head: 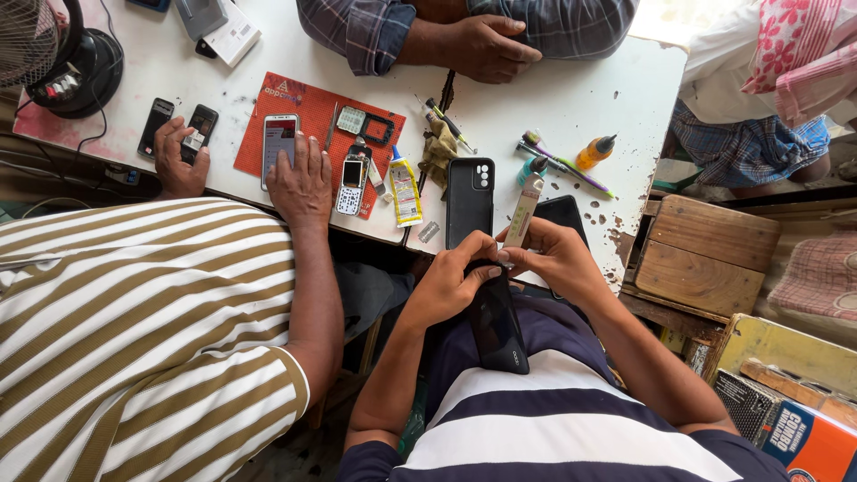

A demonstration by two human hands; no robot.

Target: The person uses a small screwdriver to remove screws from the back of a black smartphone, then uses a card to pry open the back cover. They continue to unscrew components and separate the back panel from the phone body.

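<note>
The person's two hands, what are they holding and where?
Left hand grips the black phone at its top end; right hand pinches a small white tube at its lower end.

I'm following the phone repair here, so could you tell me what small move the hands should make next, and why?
Probably squeeze the tube gently along the phone edge: the right hand holds its tip at the phone's top end, and the left hand steadies the phone.

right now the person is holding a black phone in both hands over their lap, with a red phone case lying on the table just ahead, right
Not quite: the head view shows the phone case is black, not red. Both the left hand and the right hand do hold the black phone over the lap.
</note>
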